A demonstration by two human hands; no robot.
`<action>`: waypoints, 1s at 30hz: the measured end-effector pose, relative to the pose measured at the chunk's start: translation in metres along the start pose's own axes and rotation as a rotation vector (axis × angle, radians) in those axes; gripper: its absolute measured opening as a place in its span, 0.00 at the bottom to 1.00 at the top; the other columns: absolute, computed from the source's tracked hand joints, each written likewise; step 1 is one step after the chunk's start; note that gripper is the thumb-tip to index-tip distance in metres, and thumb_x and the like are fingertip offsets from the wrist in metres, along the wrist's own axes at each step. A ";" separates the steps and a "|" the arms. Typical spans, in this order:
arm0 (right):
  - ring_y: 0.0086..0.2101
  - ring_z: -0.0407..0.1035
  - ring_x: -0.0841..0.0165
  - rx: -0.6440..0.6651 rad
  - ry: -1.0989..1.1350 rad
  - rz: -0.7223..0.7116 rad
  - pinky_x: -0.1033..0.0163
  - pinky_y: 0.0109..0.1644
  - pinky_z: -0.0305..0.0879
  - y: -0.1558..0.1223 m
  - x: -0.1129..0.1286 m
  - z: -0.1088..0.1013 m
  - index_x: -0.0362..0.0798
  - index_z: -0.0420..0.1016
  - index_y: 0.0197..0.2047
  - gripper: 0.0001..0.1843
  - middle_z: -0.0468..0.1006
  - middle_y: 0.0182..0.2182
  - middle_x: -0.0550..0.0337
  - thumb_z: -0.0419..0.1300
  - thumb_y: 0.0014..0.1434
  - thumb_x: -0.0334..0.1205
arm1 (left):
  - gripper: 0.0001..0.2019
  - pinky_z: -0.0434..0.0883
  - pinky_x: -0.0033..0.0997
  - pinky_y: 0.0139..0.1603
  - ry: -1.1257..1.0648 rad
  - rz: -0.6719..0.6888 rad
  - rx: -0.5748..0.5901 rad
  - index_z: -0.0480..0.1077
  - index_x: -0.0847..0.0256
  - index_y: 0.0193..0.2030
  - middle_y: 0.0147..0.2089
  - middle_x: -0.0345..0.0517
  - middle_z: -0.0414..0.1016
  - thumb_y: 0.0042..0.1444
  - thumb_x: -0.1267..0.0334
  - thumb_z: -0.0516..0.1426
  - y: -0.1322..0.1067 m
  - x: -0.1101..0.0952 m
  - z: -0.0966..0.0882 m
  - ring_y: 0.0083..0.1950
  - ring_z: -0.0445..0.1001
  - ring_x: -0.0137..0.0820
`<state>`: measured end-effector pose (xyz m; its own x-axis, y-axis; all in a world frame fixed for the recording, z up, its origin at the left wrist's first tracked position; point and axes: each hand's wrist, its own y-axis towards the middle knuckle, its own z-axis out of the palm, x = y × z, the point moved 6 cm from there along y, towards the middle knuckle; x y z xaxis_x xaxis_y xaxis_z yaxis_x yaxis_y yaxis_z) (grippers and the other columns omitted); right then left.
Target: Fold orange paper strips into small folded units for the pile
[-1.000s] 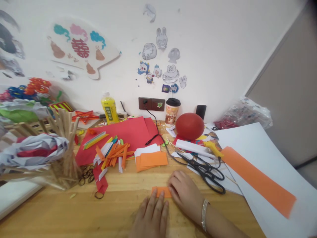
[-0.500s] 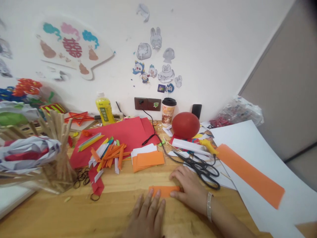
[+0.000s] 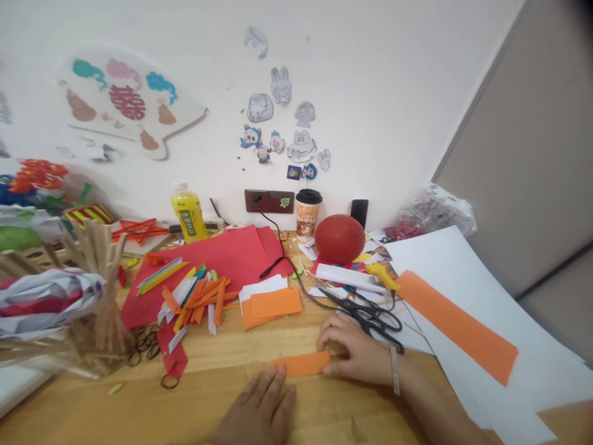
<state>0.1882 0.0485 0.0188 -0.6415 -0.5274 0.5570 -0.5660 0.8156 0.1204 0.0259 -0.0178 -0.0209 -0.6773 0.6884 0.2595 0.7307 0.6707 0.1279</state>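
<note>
A small folded strip of orange paper (image 3: 301, 364) lies on the wooden table (image 3: 222, 361) close in front of me. My left hand (image 3: 259, 405) is flat, fingers stretched out, and its fingertips press on the strip's lower left end. At the other end my right hand (image 3: 359, 352) is curled, with the thumb at the lower right corner and bent fingers near the upper edge. Behind the strip sits a small stack of orange and white paper pieces (image 3: 273, 307). Black scissors (image 3: 368, 315) lie just beyond my right hand.
At left are a bundle of wooden sticks (image 3: 99, 266), folded paper strips (image 3: 201, 300) and black rubber bands (image 3: 146, 346). Further back stand a yellow bottle (image 3: 189, 216), a lidded cup (image 3: 307, 219) and a red balloon (image 3: 340, 238). A long orange strip (image 3: 458, 324) rests on white sheets (image 3: 491, 290).
The view has shifted slightly. My left hand has slid back toward me and left, so only its fingertips touch the strip's lower edge. More of the strip's face shows.
</note>
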 end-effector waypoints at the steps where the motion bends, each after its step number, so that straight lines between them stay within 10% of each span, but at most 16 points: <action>1: 0.40 0.63 0.66 -0.026 -0.012 0.023 0.62 0.45 0.58 0.002 0.003 0.001 0.48 0.71 0.32 0.11 0.70 0.37 0.60 0.68 0.46 0.36 | 0.21 0.66 0.33 0.52 -0.001 -0.011 -0.049 0.66 0.60 0.54 0.55 0.54 0.69 0.52 0.68 0.52 0.003 0.003 -0.002 0.53 0.70 0.38; 8: 0.32 0.62 0.69 -0.136 0.076 0.061 0.65 0.38 0.57 0.012 0.022 0.025 0.47 0.65 0.25 0.09 0.68 0.26 0.64 0.61 0.47 0.27 | 0.16 0.66 0.35 0.40 0.064 -0.062 -0.656 0.68 0.63 0.45 0.39 0.48 0.76 0.58 0.75 0.42 0.017 0.014 -0.046 0.40 0.72 0.36; 14: 0.36 0.64 0.68 -0.100 0.199 -0.070 0.64 0.42 0.60 0.008 0.033 0.023 0.47 0.72 0.29 0.03 0.71 0.32 0.60 0.58 0.54 0.33 | 0.16 0.60 0.30 0.29 -0.073 0.039 -0.657 0.65 0.62 0.29 0.24 0.41 0.66 0.61 0.75 0.42 0.023 0.012 -0.059 0.25 0.63 0.30; 22: 0.36 0.68 0.69 -0.126 0.163 -0.275 0.63 0.44 0.63 0.005 0.028 0.019 0.52 0.77 0.40 0.28 0.78 0.35 0.60 0.47 0.45 0.19 | 0.19 0.64 0.33 0.36 -0.099 0.125 -0.674 0.65 0.61 0.27 0.30 0.45 0.69 0.64 0.72 0.39 0.026 0.029 -0.057 0.34 0.66 0.32; 30: 0.31 0.67 0.68 -0.209 0.025 -0.249 0.64 0.37 0.63 0.006 0.031 0.022 0.51 0.78 0.39 0.15 0.78 0.29 0.59 0.55 0.54 0.26 | 0.18 0.60 0.30 0.28 -0.129 0.203 -0.523 0.66 0.61 0.27 0.27 0.43 0.66 0.64 0.72 0.41 0.031 0.023 -0.039 0.29 0.63 0.30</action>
<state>0.1533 0.0321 0.0194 -0.4828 -0.7128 0.5087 -0.5839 0.6950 0.4196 0.0366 0.0075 0.0264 -0.5004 0.8391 0.2132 0.7700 0.3187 0.5527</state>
